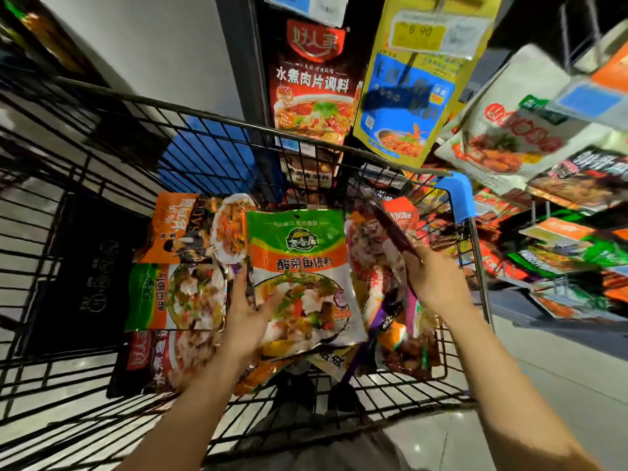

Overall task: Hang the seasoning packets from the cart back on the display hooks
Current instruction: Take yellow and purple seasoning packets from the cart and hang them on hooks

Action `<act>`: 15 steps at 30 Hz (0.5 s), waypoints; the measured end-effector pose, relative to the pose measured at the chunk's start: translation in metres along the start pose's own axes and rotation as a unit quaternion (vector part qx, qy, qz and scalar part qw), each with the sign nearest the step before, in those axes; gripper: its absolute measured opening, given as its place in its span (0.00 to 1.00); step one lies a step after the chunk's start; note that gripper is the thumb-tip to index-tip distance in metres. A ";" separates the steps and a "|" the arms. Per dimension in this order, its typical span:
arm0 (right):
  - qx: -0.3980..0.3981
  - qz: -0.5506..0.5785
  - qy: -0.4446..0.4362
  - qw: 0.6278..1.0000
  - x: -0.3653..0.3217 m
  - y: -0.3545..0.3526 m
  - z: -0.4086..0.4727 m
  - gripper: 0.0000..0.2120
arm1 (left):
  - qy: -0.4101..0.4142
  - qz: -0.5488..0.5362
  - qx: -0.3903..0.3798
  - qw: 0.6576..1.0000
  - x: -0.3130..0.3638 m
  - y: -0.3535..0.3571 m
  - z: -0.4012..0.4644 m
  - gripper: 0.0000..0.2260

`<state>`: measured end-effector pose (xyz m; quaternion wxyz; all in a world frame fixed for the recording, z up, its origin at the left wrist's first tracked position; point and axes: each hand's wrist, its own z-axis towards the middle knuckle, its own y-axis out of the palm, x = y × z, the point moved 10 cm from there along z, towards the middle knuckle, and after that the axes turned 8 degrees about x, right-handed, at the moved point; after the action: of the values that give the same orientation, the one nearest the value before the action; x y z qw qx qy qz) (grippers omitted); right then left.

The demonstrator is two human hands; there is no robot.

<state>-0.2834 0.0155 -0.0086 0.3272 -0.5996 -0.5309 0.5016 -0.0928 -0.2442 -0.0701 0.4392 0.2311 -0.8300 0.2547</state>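
You had both hands down in the black wire shopping cart [190,113], among the loose seasoning packets.

Your left hand [246,317] gripped the left edge of the green-and-orange pickled-fish seasoning packet [299,266], thumb on its face and fingers behind, so that the packet stood nearly upright with its print toward you, above the heap.

Your right hand [433,278] pinched the lower end of a dark purple packet [390,226], which showed edge-on and slanted up and to the left; motion blur hid its print.

Under and around these lay more packets:
- An orange-and-black sauce packet [176,229] lay at the far left of the heap.
- A second green pickled-fish packet [176,297] lay just below it, turned on its side.
- A red-and-black packet [159,362] lay nearest you on the left.
- To the right, beneath your right wrist, a blurred pile of red and brown packets [404,348] leaned against the cart's side.

Beyond the cart's far rim the display held hanging stock: a red boiled-pork seasoning packet [314,83], a yellow-and-blue pouch [414,93] with a yellow price tag [419,34] in front of its top, and a white packet [503,130] tilted at the right. A blue plastic corner guard [457,195] capped the cart's far right corner.
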 end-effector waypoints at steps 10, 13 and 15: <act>-0.058 0.096 -0.076 0.991 -0.055 0.093 -0.069 0.35 | -0.045 0.002 -0.016 0.999 -0.012 0.045 -0.002 0.29; -0.090 0.094 -0.104 0.986 -0.052 0.101 -0.074 0.37 | -0.068 -0.035 -0.031 0.997 -0.006 0.054 -0.012 0.34; -0.101 0.093 -0.127 0.982 -0.057 0.101 -0.086 0.35 | -0.075 -0.059 -0.037 0.995 -0.007 0.056 -0.015 0.40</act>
<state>-0.1667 -0.0497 -0.0631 0.1472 -0.6073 -0.5581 0.5459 -0.1149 -0.1910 -0.0810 0.3982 0.2822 -0.8542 0.1794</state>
